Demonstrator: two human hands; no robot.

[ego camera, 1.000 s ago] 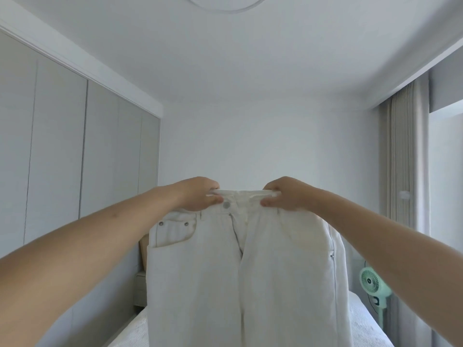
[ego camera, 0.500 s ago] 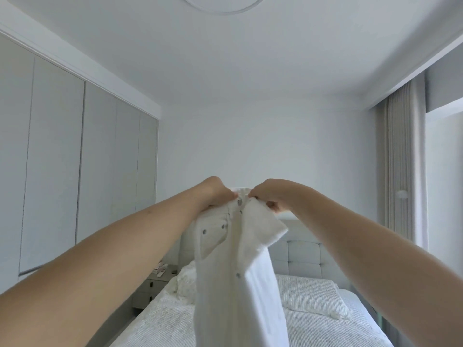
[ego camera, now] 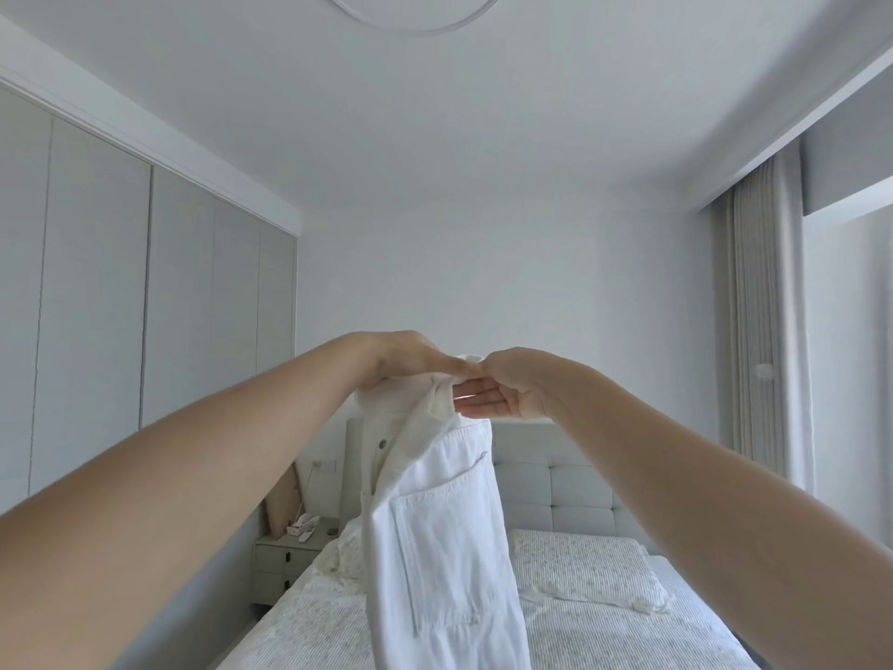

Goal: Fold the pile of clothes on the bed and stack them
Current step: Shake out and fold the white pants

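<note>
Head view: both hands, left [ego camera: 406, 357] and right [ego camera: 507, 386], pinch white jeans [ego camera: 435, 534] waistband-up, legs hanging vertically.

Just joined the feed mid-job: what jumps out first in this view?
Front and centre, a pair of white jeans hangs folded lengthwise in mid-air above the bed, a back pocket facing the camera. The left hand and right hand meet at its waistband at the top. Behind stands a tufted grey headboard.
</note>
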